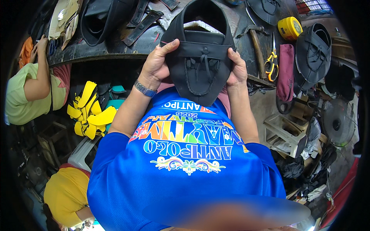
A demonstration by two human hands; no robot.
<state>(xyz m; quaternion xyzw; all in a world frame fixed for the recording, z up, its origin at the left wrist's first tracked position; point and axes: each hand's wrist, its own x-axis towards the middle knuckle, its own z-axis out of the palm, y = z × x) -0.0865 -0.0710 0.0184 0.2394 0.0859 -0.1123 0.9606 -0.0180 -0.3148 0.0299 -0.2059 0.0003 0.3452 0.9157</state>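
Note:
A black shoe upper is held in front of me at the table's edge, its toe toward my body and its opening facing away. On its front are a stitched seam, a cross strap and a small tied lace. My left hand grips its left side, thumb on top of the strap. Gripping the right side in the same way is my right hand. The fingers under the upper are partly hidden. To the right lie a hammer with a wooden handle, and yellow-and-black scissors.
Along the dark worktable are another black upper, cut strips and a yellow tub. A maroon pouch hangs over the right edge. Yellow cut pieces, a stool and a fan stand lower. Two people are at left.

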